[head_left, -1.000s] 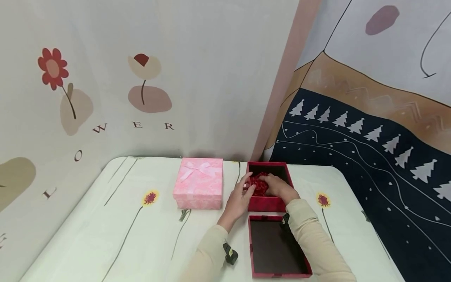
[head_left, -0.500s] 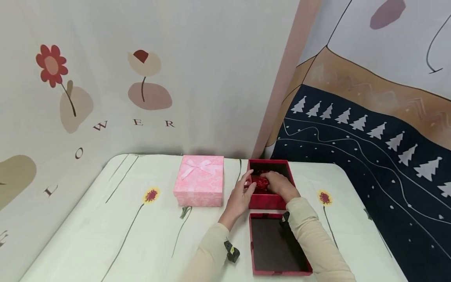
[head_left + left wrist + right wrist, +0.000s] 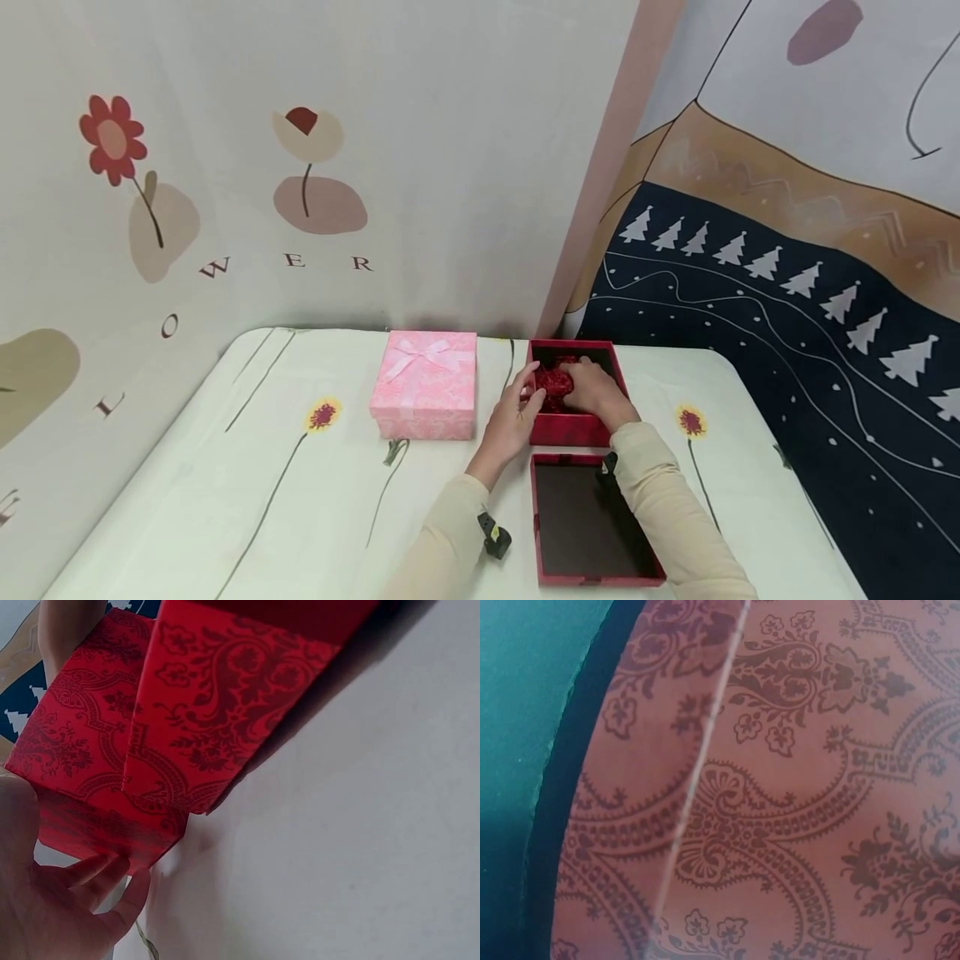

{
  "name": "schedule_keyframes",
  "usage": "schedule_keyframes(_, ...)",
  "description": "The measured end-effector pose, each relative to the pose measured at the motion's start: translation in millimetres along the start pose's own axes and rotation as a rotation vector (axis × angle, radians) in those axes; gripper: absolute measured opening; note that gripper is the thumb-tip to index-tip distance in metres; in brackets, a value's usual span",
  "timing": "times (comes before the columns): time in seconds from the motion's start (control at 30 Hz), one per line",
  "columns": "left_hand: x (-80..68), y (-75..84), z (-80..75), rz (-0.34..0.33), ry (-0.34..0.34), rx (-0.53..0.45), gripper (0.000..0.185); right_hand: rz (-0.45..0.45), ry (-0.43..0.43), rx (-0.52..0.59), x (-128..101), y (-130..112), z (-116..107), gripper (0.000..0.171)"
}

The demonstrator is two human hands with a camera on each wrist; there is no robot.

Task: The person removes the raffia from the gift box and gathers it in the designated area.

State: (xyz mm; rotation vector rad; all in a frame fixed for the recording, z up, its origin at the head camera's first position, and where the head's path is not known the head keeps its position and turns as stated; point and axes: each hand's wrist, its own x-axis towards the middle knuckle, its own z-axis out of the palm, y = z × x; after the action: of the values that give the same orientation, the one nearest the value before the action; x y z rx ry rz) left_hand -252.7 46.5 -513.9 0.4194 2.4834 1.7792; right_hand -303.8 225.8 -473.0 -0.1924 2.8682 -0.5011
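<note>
We're seeing red filler (image 3: 553, 384) lying left of our nearer right grip (image 3: 597, 392), hold unclear; relaxed left grip (image 3: 508, 418) touching red box (image 3: 570, 430)

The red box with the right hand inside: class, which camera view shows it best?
The head view: only there does the red box show its open top and inside. The left wrist view shows just its patterned outer walls. The right wrist view shows a patterned surface too close to identify.

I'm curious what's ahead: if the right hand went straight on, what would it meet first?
Probably the shiny red bundle inside the red box; the right hand may be touching it, though depth is unclear.
</note>
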Motion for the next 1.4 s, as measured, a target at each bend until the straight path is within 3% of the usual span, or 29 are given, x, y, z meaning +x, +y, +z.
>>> schedule_keyframes(0.37, -0.1, 2.1, -0.9, -0.002, -0.014, 0.004, 0.055, 0.045, -0.024, 0.015, 0.0, -2.5, 1.8, 0.085)
schedule_keyframes(0.73, -0.8, 4.5, -1.3, -0.005, -0.009, 0.004, 0.054, 0.017, 0.031, 0.038, 2.3, -0.8, 0.3, 0.053)
schedule_keyframes(1.0, -0.4, 3.8, -1.1, -0.01, -0.012, 0.0, 0.054, 0.009, 0.02, 0.072, 2.0, 0.0, 0.4, 0.051)
schedule_keyframes(1.4, -0.5, 4.3, -1.7, -0.017, -0.018, 0.013, 0.055, -0.007, 0.024, -0.003, 1.1, -2.2, 0.8, 0.081)
